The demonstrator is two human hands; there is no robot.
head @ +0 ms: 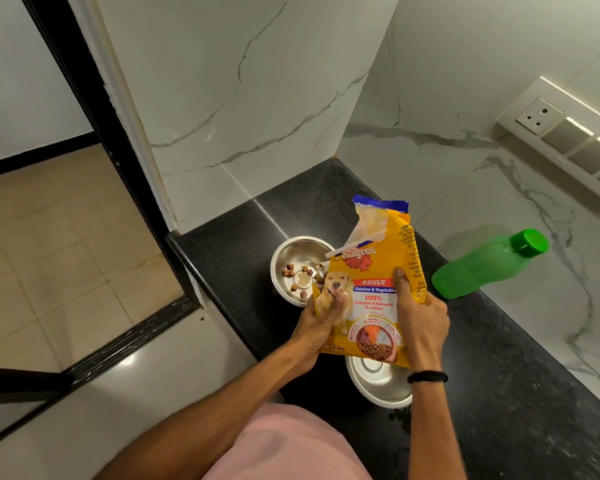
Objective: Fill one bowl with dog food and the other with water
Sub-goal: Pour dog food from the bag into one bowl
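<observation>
The dog food bag (pixel 369 268) is yellow with a blue strip along its torn-open top and a photo of a tan dog on the front. It is held upright above the black table (pixel 499 375), between the two steel bowls. Its logo is partly hidden by a folded flap and reads "...digree". Below that come "ADULT" on a red band, "Chicken & Vegetables" on blue, "100% Complete & Balanced Nutrition", and "1.2 kg" at the lower corner. The small print down the side is too fine to read.

The left grip (pixel 317 323) pinches the bag's lower left edge, thumb across the dog's picture. The right grip (pixel 421 320) is closed around the right edge, thumb on the front.

The far bowl (pixel 291 247) holds a few brown kibble pieces (pixel 305 275). The near bowl (pixel 371 396) sits partly under the bag. A green bottle (pixel 482 268) with its cap on lies to the right.
</observation>
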